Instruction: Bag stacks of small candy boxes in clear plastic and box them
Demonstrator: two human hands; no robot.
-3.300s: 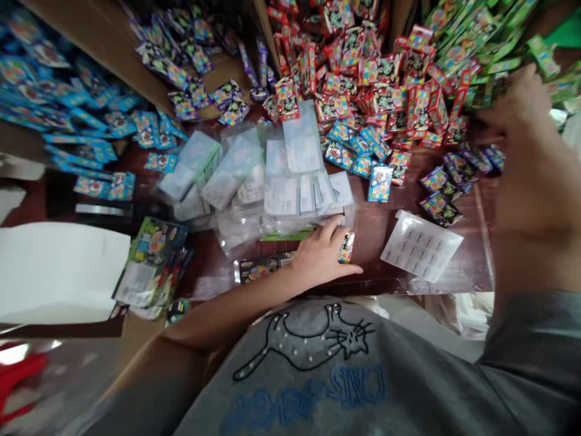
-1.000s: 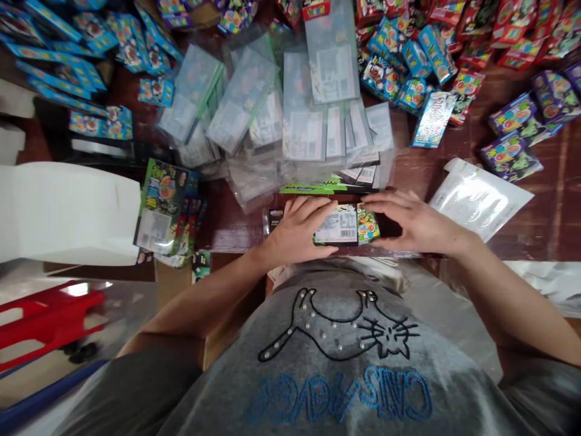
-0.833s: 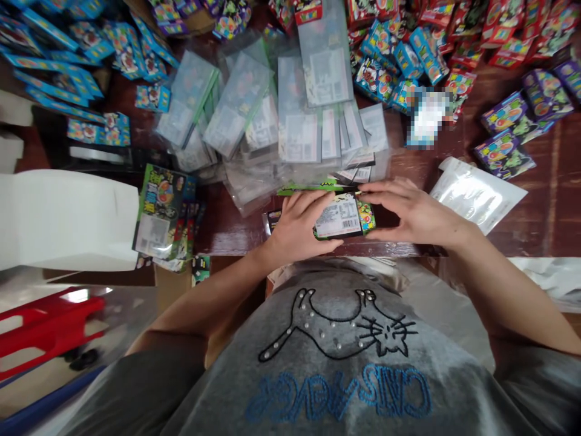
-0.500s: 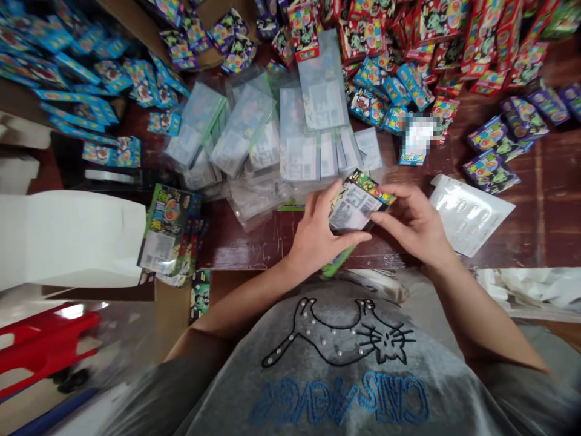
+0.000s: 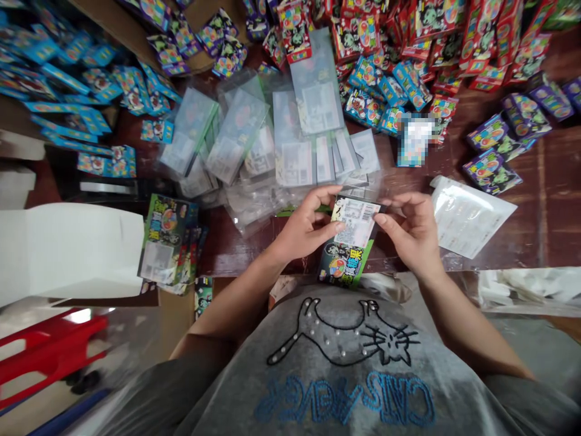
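A black and green printed packet (image 5: pixel 345 264) with colourful lettering hangs between my hands at the table's front edge. Its white panel with small print and a barcode (image 5: pixel 356 218) faces up. My left hand (image 5: pixel 311 225) grips the left edge, thumb on top. My right hand (image 5: pixel 407 227) pinches the upper right edge between thumb and fingers. Clear film shows at the packet's top end. Just beyond lie overlapping clear-fronted packets (image 5: pixel 297 142) with white panels, in several stacks. A small blue box (image 5: pixel 414 142), partly pixelated, lies beyond my right hand.
Red boxes (image 5: pixel 436 24) heap at the back, purple boxes (image 5: pixel 492 169) lie at the right, and blue boxes (image 5: pixel 97 85) fill the far left. A white sheet with clear blisters (image 5: pixel 474 218) is right of my hand. More printed packets (image 5: pixel 163 242) sit left beside a white carton flap (image 5: pixel 68 254).
The packet has gone from tilted and folded short between my hands to lying extended toward my body, its printed lower part now showing. My right hand has shifted slightly left and down.
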